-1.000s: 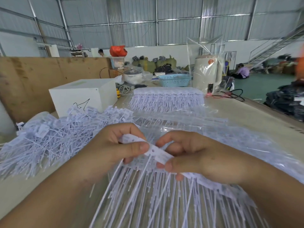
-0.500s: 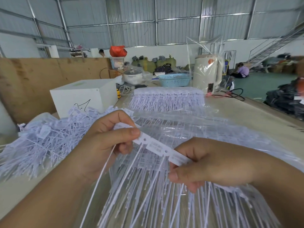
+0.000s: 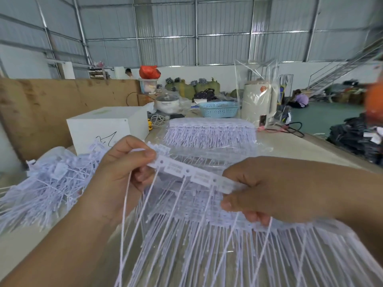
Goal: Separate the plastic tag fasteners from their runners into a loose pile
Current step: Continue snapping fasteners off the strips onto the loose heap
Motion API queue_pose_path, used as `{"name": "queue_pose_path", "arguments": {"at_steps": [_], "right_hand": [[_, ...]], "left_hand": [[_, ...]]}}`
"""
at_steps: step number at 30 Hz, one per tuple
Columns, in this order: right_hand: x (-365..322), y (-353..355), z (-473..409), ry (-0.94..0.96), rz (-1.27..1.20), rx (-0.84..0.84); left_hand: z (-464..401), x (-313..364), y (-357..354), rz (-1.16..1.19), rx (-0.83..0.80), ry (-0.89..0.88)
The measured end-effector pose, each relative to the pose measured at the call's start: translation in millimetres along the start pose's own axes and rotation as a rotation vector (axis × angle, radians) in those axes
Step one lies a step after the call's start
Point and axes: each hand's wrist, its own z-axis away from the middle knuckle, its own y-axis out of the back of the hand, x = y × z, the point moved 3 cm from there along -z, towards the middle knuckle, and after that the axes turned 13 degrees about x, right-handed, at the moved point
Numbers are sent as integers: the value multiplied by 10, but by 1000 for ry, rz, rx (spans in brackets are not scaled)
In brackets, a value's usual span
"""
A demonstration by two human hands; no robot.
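A white strip of joined tag fasteners (image 3: 192, 175) stretches between my hands, its thin tails hanging down. My left hand (image 3: 122, 175) pinches the strip's left end between thumb and fingers. My right hand (image 3: 267, 193) grips the right end, thumb under the strip. Below them lies a stack of fastener strips (image 3: 207, 235) still joined, in clear plastic. A loose pile of separated fasteners (image 3: 47, 187) sits to the left on the table (image 3: 310, 150).
Another stack of fastener strips (image 3: 209, 131) lies farther back. A white box (image 3: 107, 125) stands behind the loose pile, a wooden board (image 3: 51, 108) at the left. A blue basket (image 3: 217, 109) and a wrapped white kettle (image 3: 259, 102) stand at the table's far end.
My hands have moved apart and lifted. A longer length of the strip is now drawn out between them, with the left hand higher and farther left.
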Motion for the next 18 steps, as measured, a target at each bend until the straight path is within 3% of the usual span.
{"name": "queue_pose_path", "arguments": {"at_steps": [3, 6, 10, 15, 18], "right_hand": [[-60, 14, 6, 18, 163, 112], [-84, 0, -2, 22, 167, 149], [-56, -33, 10, -6, 41, 178], [-97, -100, 93, 144, -54, 480], [-103, -156, 150, 212, -20, 533]], "left_hand": [[-24, -87, 23, -149, 80, -2], [-14, -169, 27, -243, 111, 30], [3, -184, -27, -97, 92, 94], [-10, -180, -33, 8, 123, 164], [-16, -181, -33, 16, 157, 179]]}}
